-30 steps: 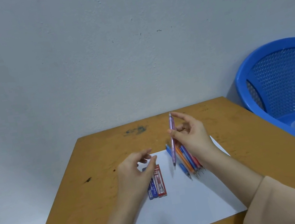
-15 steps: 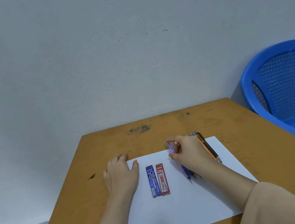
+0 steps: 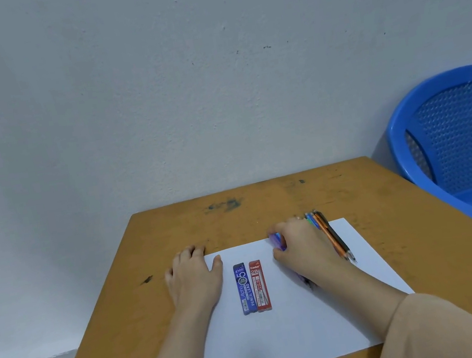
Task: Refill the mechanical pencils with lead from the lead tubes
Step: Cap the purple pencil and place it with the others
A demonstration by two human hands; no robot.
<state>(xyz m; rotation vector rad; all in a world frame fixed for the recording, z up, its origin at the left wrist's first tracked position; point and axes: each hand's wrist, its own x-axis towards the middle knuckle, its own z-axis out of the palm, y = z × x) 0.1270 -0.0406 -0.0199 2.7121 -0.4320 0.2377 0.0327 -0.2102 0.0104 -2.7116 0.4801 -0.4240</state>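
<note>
**2 tubes, 1 row of pencils, 2 hands on 1 sheet**

Item 1: table (image 3: 174,226). Brown wood with dark smudges near the far edge, set against a grey wall (image 3: 183,94).

Item 2: paper (image 3: 287,342). 1 white sheet lying flat on the near half of the table.

Item 3: blue tube (image 3: 244,288). It lies flat on the paper, long side running away from the person, label up.

Item 4: red tube (image 3: 260,285). It lies parallel to the blue tube and touches its right side. Both tubes sit between the 2 hands, apart from each.

Item 5: pencils (image 3: 330,236). Several lie side by side on the paper's far right part, with green, blue, orange and black barrels showing and tips toward the person. The right hand covers the rest.

Item 6: purple pencil (image 3: 277,240). Only a blurred end shows, at the left edge of the right hand.

Item 7: left hand (image 3: 193,275). Palm down, fingers straight and spread on the table, thumb tip on the paper's left edge. It holds nothing.

Item 8: right hand (image 3: 305,248). It lies over the pencils with fingers bent. Whether it pinches the purple pencil cannot be told. A beige sleeve (image 3: 441,332) covers the forearm.

Item 9: chair (image 3: 456,142). Blue plastic, mesh back, right of the table.
</note>
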